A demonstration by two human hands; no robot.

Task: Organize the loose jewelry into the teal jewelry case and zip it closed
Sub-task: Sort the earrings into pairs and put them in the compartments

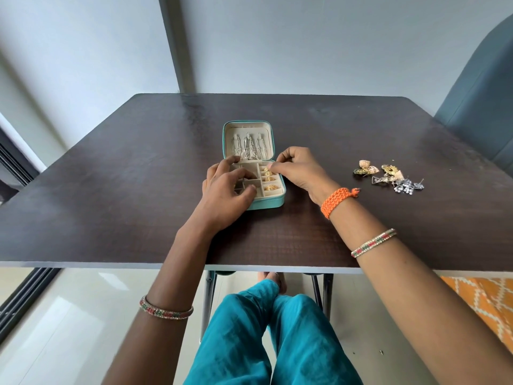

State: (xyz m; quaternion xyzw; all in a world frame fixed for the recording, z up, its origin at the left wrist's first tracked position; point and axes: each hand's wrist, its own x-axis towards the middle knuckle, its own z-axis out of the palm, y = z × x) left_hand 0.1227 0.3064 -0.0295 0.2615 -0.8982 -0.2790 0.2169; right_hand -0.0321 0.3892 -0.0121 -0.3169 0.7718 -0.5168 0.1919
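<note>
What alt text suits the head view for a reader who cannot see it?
A person's left hand rests on an open teal jewelry case while the right hand pinches at its ring slots. Loose earrings lie to the right on the dark table.

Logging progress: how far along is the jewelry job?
Done: chains hang in the lid and gold rings sit in the case slots. In hand: right hand pinches at the top ring slot; left hand rests on the compartments. Left: earring pile on the table, then zipping.
</note>
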